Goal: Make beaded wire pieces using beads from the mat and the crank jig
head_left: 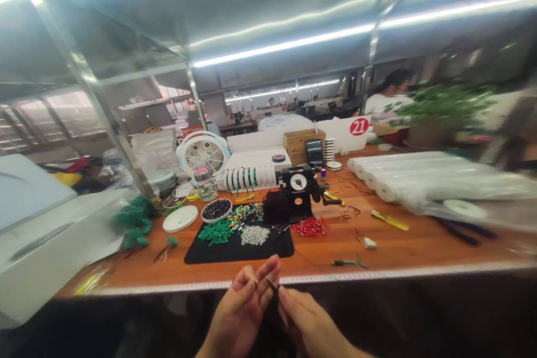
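Note:
My left hand [245, 310] is held palm up at the table's front edge, its thumb and fingers closed on something too small to make out. Beside it, my right hand [308, 316] pinches a thin dark tool [272, 286], whose tip points toward the left fingers. Beyond the hands lies a black mat [239, 251] with green pieces [215, 232], silvery beads [255, 235] and multicoloured beads [245, 215]. Red pieces [310, 226] lie at its right. A black hand-cranked machine with a dial [298, 181] stands behind, with white discs [251, 178] at its left.
A dish of black beads [217, 210], a white lid [180, 218], a glass jar [206, 184] and a fan [205, 155] stand left. Plastic-wrapped rolls [419, 179], dark-handled pliers [457, 230] and a yellow tool [390, 220] lie right. A person [390, 98] is at the back right.

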Tool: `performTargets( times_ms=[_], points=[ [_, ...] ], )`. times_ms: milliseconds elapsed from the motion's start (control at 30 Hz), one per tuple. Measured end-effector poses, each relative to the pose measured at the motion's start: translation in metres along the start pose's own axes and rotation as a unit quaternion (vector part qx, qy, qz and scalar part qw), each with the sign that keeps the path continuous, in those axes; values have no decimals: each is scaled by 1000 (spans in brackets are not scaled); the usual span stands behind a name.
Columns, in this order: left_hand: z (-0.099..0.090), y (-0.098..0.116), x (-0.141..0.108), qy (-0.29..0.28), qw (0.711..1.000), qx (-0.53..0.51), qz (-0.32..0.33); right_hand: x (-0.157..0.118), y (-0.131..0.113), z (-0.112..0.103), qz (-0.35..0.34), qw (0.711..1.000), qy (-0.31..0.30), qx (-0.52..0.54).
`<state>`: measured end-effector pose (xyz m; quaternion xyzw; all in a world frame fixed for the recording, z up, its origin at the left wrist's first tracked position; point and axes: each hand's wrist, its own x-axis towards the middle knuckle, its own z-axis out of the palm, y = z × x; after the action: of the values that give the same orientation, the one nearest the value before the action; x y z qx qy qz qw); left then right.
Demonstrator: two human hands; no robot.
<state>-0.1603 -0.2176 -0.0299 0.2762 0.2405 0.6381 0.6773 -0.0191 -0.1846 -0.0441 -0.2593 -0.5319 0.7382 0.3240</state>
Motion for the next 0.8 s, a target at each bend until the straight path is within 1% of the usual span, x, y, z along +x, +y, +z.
performTargets(
  times_ms=[33,67,100,133,167,200,233,267,333,367,400,433,467,500,533,567,600,633,667,700,733,767,800],
  points=[
    [-1,0,1,0,1000,2,1,-1,-5,-9,-34,998,9,-61],
    [-2,0,2,2,1000,4,0,-1,-11,-22,-75,987,40,-135],
    [-3,1,4,4,1000,7,1,-1,-20,-39,-114,964,93,-222],
    [-5,1,5,8,1000,9,1,0,-30,-60,-146,922,166,-317],
    [-8,2,6,12,1000,11,0,0,-41,-85,-156,865,243,-411],
    [-10,3,8,17,1000,13,-1,0,-52,-112,-117,794,312,-508],
    [-13,3,9,22,1000,15,-3,-1,-63,-140,-41,715,362,-597],
    [-16,4,10,26,999,17,-6,-3,-72,-167,-4,683,382,-622],
    [-21,5,11,36,999,21,-14,-9,-87,-215,68,635,401,-656],
    [-23,5,11,42,999,23,-15,-12,-92,-234,92,622,410,-661],
    [-24,5,11,49,998,24,-15,-15,-95,-247,110,610,415,-666],
    [-24,6,11,55,998,25,-13,-17,-97,-255,123,600,419,-670],
    [-23,6,11,61,998,25,-11,-18,-98,-256,132,588,424,-676],
    [-21,6,11,68,997,26,-10,-18,-99,-251,129,575,429,-684],
    [-19,6,12,74,997,27,-13,-17,-98,-239,108,571,430,-691],
    [-15,6,12,79,996,31,-21,-15,-96,-222,74,574,426,-695],
    [-10,6,14,81,996,36,-31,-13,-93,-199,4,598,409,-689],
    [-5,5,15,81,995,42,-41,-10,-88,-174,-91,654,364,-657],
    [0,4,16,76,995,48,-52,-7,-82,-147,-160,725,297,-600],
    [6,2,18,68,995,52,-60,-3,-74,-121,-189,800,211,-529],
    [11,0,18,57,995,54,-64,1,-66,-98,-182,869,127,-443],
    [15,-2,18,46,995,54,-65,5,-57,-79,-157,920,43,-357],
    [18,-4,18,41,996,51,-58,9,-48,-65,-138,951,-14,-277]
  ],
)
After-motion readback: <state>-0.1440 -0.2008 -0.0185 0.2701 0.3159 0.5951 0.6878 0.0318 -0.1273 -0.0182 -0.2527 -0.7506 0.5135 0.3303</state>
